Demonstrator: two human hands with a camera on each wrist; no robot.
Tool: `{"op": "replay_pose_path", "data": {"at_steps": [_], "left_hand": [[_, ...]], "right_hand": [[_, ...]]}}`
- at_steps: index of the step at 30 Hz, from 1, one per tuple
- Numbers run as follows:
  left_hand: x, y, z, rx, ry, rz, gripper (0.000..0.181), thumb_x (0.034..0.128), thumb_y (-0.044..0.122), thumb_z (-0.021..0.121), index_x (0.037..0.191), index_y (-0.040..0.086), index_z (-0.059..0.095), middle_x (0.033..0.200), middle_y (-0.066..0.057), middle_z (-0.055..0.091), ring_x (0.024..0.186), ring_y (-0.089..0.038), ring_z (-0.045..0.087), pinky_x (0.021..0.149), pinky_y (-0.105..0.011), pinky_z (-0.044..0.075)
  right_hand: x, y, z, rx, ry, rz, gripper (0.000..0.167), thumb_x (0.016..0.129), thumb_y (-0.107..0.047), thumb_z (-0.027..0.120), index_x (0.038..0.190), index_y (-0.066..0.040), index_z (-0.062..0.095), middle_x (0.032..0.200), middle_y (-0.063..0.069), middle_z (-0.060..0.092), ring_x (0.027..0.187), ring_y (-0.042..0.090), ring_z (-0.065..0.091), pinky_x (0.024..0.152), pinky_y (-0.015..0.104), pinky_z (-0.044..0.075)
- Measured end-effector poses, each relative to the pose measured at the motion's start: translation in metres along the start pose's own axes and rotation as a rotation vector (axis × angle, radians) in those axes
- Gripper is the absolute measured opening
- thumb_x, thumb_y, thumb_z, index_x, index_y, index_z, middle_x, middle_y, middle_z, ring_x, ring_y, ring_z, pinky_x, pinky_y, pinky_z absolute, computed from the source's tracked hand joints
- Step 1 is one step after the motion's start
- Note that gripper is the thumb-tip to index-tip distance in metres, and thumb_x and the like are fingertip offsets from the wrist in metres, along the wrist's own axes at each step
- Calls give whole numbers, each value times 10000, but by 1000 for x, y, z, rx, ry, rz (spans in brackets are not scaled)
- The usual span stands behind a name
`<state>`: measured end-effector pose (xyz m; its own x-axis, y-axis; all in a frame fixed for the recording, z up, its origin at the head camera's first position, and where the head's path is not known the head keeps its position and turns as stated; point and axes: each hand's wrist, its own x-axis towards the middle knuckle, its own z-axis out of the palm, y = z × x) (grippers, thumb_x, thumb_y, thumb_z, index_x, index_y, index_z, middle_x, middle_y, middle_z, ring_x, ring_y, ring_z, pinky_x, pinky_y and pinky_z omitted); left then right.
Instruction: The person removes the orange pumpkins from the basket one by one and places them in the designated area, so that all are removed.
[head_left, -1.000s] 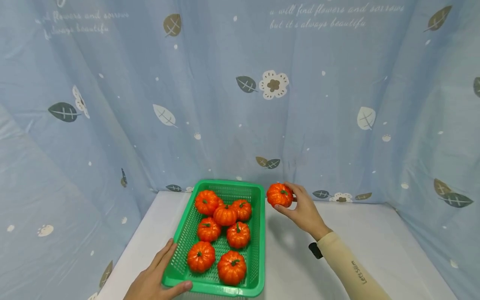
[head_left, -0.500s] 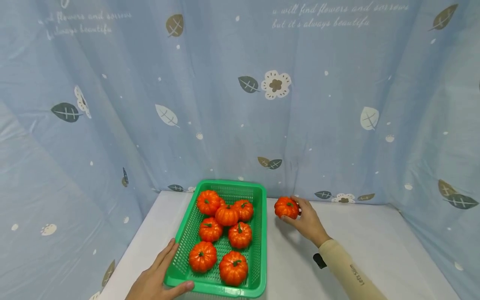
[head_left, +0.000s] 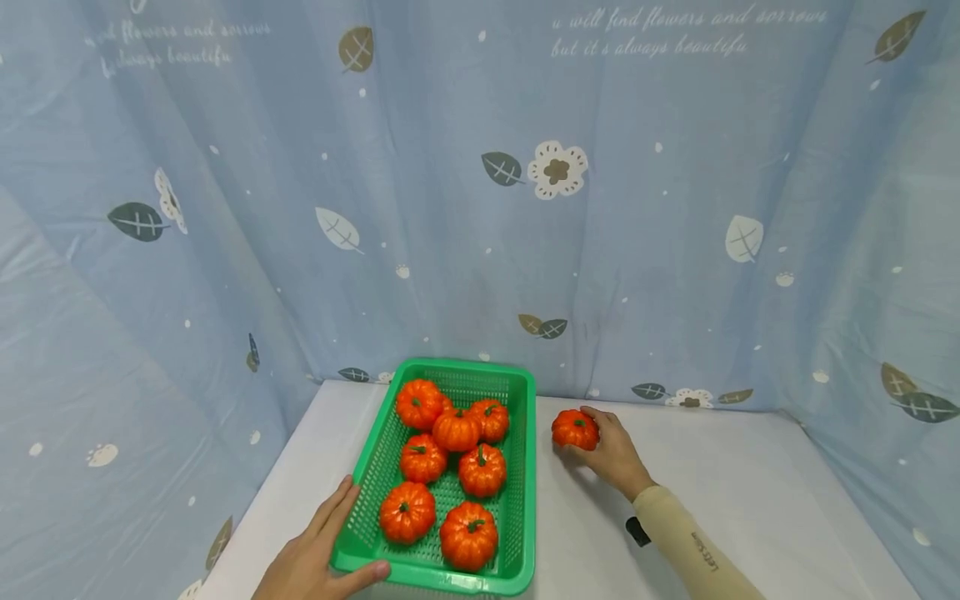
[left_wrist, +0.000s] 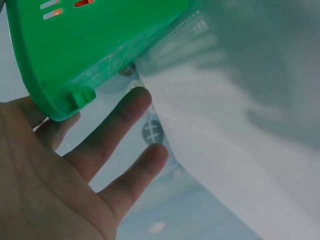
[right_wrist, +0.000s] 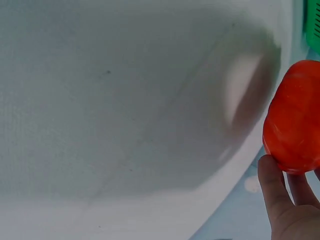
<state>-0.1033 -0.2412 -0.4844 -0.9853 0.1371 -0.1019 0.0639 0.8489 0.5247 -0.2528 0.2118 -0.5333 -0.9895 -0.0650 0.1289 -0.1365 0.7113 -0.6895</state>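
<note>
My right hand (head_left: 617, 457) holds a small orange pumpkin (head_left: 574, 430) between thumb and fingers, to the right of the green basket's far end. In the right wrist view the pumpkin (right_wrist: 296, 117) shows at the right edge with fingertips against it. It is low at the white table; I cannot tell whether it touches. My left hand (head_left: 311, 546) rests at the near left corner of the green basket (head_left: 534, 475), thumb on the near rim, fingers straight along the left side. In the left wrist view two fingers (left_wrist: 117, 127) stretch out past the basket's corner (left_wrist: 62, 107).
Several orange pumpkins lie in the basket, such as one at the near right (head_left: 468, 536) and one at the far left (head_left: 418, 404). The white table (head_left: 720, 475) extends right of the basket. A blue patterned curtain (head_left: 450, 208) hangs behind and at both sides.
My right hand has lowered the pumpkin from beside the basket's far right corner toward the table, shifting slightly right. My left hand has stayed at the basket's corner.
</note>
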Motion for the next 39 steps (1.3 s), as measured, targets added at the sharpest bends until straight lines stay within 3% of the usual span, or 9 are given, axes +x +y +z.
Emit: {"op": "replay_pose_path", "data": {"at_steps": [18, 39], "left_hand": [[0, 0, 2, 2, 5, -9, 1065, 814, 683, 716, 1635, 218, 223, 1682, -6, 188, 1025, -349, 666, 767, -548, 557], [-3, -1, 3, 7, 9, -16, 1066, 814, 687, 716, 1635, 226, 217, 1683, 21, 171, 1011, -333, 668, 771, -532, 556]], "right_hand": [[-1, 4, 7, 2, -30, 47, 807, 827, -264, 857, 1486, -29, 456, 1390, 247, 492, 1255, 424, 515, 1040, 608, 452], [-1, 6, 7, -5, -66, 47, 818, 846, -283, 845, 1503, -41, 421, 1400, 270, 463, 1261, 437, 508, 1031, 620, 455]]}}
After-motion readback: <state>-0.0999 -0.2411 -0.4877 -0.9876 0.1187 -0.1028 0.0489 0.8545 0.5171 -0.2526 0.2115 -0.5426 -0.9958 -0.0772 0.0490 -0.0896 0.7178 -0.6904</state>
